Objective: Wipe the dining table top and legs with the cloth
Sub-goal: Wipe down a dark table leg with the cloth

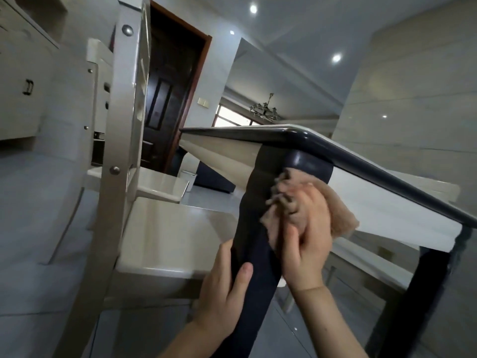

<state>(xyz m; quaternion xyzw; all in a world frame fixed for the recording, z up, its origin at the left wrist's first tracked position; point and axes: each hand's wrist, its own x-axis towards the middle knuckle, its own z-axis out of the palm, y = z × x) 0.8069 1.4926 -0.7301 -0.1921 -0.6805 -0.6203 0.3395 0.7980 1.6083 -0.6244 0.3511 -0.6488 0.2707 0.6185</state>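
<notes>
I look up from low down at the dining table point(374, 164), seen tilted, with its dark rounded edge and pale underside. A dark navy table leg point(255, 202) runs down the middle of the view. My right hand point(307, 236) presses a beige cloth point(338, 213) against the upper right side of this leg, just under the table corner. My left hand point(224, 293) is wrapped around the same leg lower down, thumb across its front. A second dark leg point(418, 293) stands at the right.
A beige chair point(144, 197) stands close on the left, its seat touching the leg area. More chairs point(361, 264) sit under the table's far side. A dark wooden door point(167, 94), white cabinets point(23, 81) and a grey tiled floor lie behind.
</notes>
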